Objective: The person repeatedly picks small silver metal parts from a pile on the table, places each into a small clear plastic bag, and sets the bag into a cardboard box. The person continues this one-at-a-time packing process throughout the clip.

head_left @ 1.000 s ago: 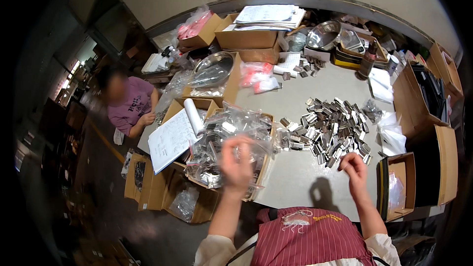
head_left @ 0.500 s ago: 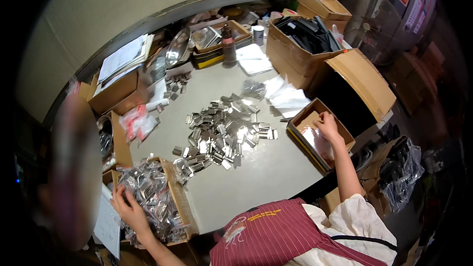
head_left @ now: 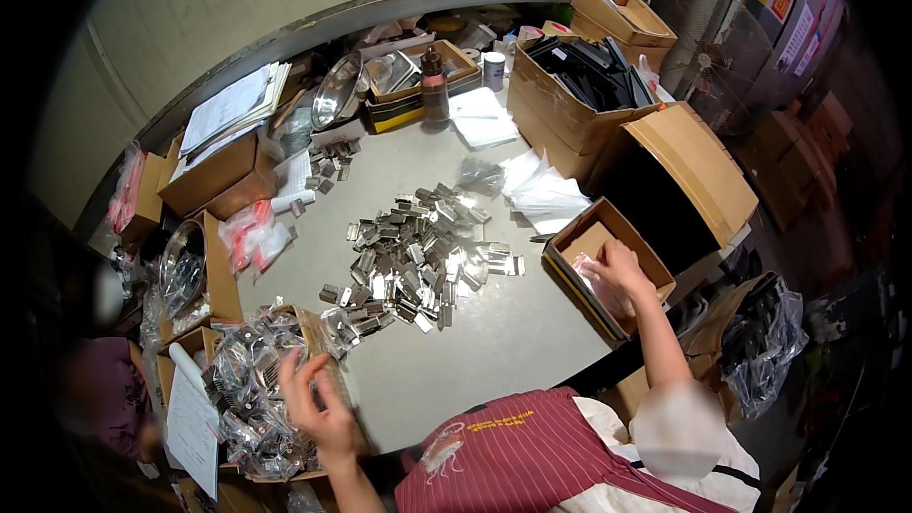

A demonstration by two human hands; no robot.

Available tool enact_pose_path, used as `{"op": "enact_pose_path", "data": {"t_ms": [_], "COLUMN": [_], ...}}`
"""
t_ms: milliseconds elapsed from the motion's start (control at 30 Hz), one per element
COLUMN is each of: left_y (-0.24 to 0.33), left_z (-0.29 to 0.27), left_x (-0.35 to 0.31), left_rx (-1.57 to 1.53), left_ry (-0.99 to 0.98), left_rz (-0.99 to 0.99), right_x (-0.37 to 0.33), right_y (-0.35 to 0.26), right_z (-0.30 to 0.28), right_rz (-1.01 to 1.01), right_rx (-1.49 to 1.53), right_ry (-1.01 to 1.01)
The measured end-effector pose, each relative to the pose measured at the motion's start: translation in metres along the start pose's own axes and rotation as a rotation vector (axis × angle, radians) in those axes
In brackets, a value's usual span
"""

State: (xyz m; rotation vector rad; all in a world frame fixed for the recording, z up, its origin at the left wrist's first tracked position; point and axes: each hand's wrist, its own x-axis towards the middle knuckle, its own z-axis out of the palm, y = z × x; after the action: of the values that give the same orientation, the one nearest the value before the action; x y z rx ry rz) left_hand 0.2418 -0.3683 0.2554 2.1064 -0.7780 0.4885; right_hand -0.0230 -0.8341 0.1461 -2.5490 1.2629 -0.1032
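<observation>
My left hand (head_left: 321, 410) is raised over the right side of a carton (head_left: 328, 351) filled with clear bags of metal parts (head_left: 261, 389). Its fingers are spread and slightly blurred, with nothing in them. At the right, my right hand (head_left: 619, 271) reaches into a small open box (head_left: 562, 287) with a black and yellow outer side. Its fingers are bent together on a clear plastic bag (head_left: 587, 269) with reddish marks; the palm hides part of it. Between my hands, a loose pile of shiny bent metal pieces (head_left: 418, 256) lies on the grey table (head_left: 475, 351).
Behind the pile stand a dark bottle (head_left: 434, 95) and white papers (head_left: 546, 195). A carton of black parts (head_left: 589, 71) is at the back right, near a fan (head_left: 708, 57). Red-and-clear bags (head_left: 255, 236) lie at the left. Another person's purple sleeve (head_left: 109, 385) shows at the left edge.
My left hand has moved right, from the carton's left side to its right side. My right hand has shifted slightly nearer to me within the small box. The other person has come into view.
</observation>
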Motion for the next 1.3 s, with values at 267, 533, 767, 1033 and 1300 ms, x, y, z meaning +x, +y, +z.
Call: {"op": "enact_pose_path", "data": {"t_ms": [267,533,767,1033,1300], "left_y": [0.030,0.071,0.079,0.052,0.038], "left_z": [0.041,0.094,0.112,0.092,0.096], "left_x": [-0.015,-0.021,-0.027,-0.036,-0.051], "left_rx": [-0.122,-0.354,-0.798,-0.667,-0.413], "left_ry": [-0.219,-0.408,-0.547,-0.482,-0.427], "left_rz": [0.044,0.098,-0.139,-0.463,-0.208], "right_x": [-0.010,-0.075,-0.110,-0.124,-0.108], "right_y": [0.032,-0.101,-0.177,-0.201,-0.217], "right_z": [0.003,-0.050,-0.010,0.021,0.011], "right_rz": [0.091,-0.182,-0.428,-0.316,-0.835], "right_rx": [0.431,0.901,1.012,1.108,0.756], "right_ry": [0.001,-0.196,-0.669,-0.940,-0.181]}}
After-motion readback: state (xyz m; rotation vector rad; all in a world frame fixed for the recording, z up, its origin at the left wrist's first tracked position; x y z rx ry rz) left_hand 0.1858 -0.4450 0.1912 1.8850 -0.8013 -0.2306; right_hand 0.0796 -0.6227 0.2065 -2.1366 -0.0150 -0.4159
